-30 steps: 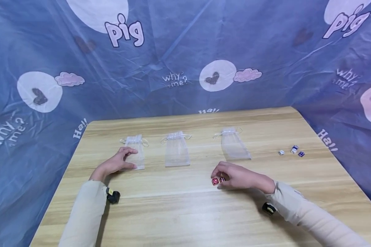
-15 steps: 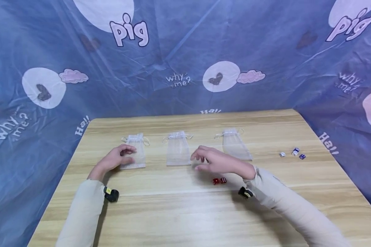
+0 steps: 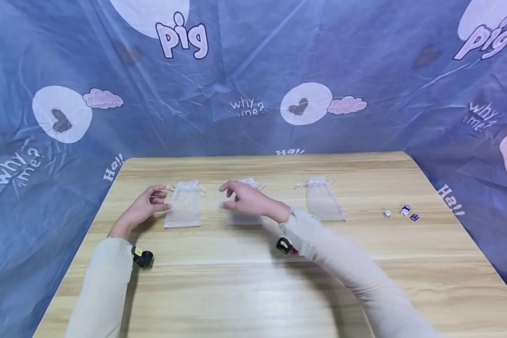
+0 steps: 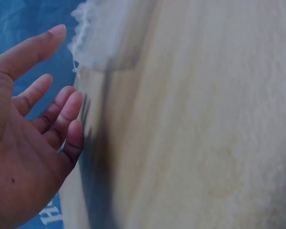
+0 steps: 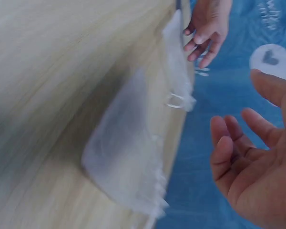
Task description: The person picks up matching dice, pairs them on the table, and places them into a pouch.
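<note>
My left hand (image 3: 143,205) is beside the left sheer white drawstring pouch (image 3: 183,209), its fingers loosely bent and nothing in them. The left wrist view shows the fingers spread, with the pouch beyond the thumb. Over the middle pouch (image 3: 245,219) hovers my right hand (image 3: 251,202), empty, covering much of that pouch in the head view. In the right wrist view its fingers are loosely curled, apart from the pouch. A bit of a red die (image 3: 294,250) shows behind the right wrist's black camera; the rest is hidden.
A third sheer pouch (image 3: 325,203) lies flat to the right. Farther right sit a white die (image 3: 387,213), a blue die (image 3: 414,217) and a small cluster of dice (image 3: 405,210). Blue printed cloth (image 3: 219,131) hangs behind the wooden table (image 3: 219,286).
My right hand has released the red dice and moved left over the middle pouch. My left hand has come off the left pouch, moving left and away from me.
</note>
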The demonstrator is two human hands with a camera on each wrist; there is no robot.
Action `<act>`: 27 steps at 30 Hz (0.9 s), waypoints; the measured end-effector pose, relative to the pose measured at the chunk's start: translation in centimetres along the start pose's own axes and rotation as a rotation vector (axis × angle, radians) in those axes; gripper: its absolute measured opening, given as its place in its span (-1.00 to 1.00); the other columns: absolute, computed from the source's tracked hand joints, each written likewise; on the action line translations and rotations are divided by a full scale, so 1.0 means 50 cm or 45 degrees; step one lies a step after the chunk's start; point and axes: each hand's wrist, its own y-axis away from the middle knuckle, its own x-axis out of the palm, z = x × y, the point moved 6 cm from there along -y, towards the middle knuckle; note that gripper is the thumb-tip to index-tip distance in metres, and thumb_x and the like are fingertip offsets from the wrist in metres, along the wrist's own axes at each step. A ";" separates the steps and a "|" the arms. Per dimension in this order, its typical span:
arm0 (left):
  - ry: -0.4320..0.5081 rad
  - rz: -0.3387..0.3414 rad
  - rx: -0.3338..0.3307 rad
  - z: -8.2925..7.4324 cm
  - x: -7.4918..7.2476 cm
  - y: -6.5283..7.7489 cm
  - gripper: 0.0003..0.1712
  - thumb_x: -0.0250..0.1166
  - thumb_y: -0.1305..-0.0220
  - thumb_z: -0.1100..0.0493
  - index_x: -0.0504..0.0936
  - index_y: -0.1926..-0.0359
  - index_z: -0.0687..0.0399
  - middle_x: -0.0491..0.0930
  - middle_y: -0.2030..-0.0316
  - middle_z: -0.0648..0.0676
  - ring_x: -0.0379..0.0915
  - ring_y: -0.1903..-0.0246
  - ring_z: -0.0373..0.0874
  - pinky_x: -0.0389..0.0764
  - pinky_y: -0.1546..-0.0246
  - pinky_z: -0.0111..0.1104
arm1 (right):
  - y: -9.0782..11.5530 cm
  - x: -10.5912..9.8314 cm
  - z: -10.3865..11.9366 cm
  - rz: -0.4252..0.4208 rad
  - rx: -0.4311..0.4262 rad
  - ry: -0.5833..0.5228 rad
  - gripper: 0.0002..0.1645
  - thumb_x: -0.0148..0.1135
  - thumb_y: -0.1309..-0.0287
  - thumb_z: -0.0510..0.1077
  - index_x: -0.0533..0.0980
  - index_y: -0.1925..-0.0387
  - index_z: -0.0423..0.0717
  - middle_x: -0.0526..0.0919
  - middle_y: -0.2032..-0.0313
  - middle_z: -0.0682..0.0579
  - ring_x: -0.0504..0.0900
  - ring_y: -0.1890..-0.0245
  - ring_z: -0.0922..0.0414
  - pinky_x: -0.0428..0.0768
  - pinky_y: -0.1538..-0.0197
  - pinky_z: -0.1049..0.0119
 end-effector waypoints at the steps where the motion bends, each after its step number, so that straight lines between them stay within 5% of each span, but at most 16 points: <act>1: 0.007 0.009 -0.013 0.005 -0.001 0.000 -0.11 0.30 -0.23 0.22 0.00 -0.42 0.38 0.20 -0.27 0.43 0.27 -0.11 0.10 0.39 0.13 -0.70 | -0.015 0.009 -0.003 0.002 0.018 -0.043 -0.41 0.25 -0.22 -0.02 0.38 -0.22 -0.18 0.59 0.03 -0.18 0.59 0.25 0.12 0.55 0.07 0.33; 7: 0.008 0.051 -0.038 0.014 0.001 -0.006 -0.06 0.32 -0.21 0.19 -0.03 -0.43 0.38 0.18 -0.30 0.43 0.28 -0.08 0.05 0.40 0.10 -0.63 | -0.084 0.061 -0.017 0.046 0.161 -0.241 -0.26 0.27 -0.20 -0.02 0.26 -0.33 -0.18 0.58 0.02 -0.13 0.55 0.14 0.12 0.53 0.02 0.33; 11: -0.028 0.081 -0.026 0.014 0.004 -0.014 -0.08 0.33 -0.21 0.18 0.01 -0.42 0.41 0.21 -0.28 0.44 0.28 -0.09 0.11 0.38 0.05 -0.54 | -0.112 0.097 -0.019 0.073 0.199 -0.320 -0.23 0.29 -0.20 -0.04 0.23 -0.34 -0.22 0.56 0.22 -0.01 0.49 0.29 0.21 0.50 0.11 0.41; 17: -0.079 0.089 -0.020 0.015 0.005 -0.022 -0.16 0.33 -0.21 0.21 0.11 -0.37 0.43 0.32 -0.16 0.41 0.33 0.01 0.03 0.38 0.10 -0.54 | -0.140 0.144 -0.013 0.093 0.214 -0.253 -0.20 0.29 -0.20 -0.05 0.21 -0.36 -0.28 0.42 0.53 0.14 0.32 0.59 0.28 0.37 0.36 0.48; 22: -0.083 0.110 0.013 0.009 0.010 -0.025 -0.23 0.35 -0.17 0.26 0.21 -0.32 0.46 0.39 -0.04 0.36 0.32 0.17 -0.16 0.40 0.19 -0.58 | -0.155 0.159 -0.012 0.072 0.279 -0.191 -0.19 0.29 -0.20 -0.07 0.20 -0.37 -0.26 0.42 0.55 0.17 0.31 0.62 0.30 0.36 0.33 0.49; 27: -0.038 0.155 0.010 0.009 0.012 -0.024 -0.25 0.33 -0.18 0.27 0.22 -0.32 0.46 0.40 -0.05 0.35 0.33 0.14 -0.20 0.42 0.17 -0.61 | -0.163 0.162 -0.015 0.043 0.313 -0.281 -0.24 0.30 -0.17 -0.19 0.23 -0.35 -0.25 0.46 0.54 0.16 0.36 0.66 0.31 0.40 0.40 0.52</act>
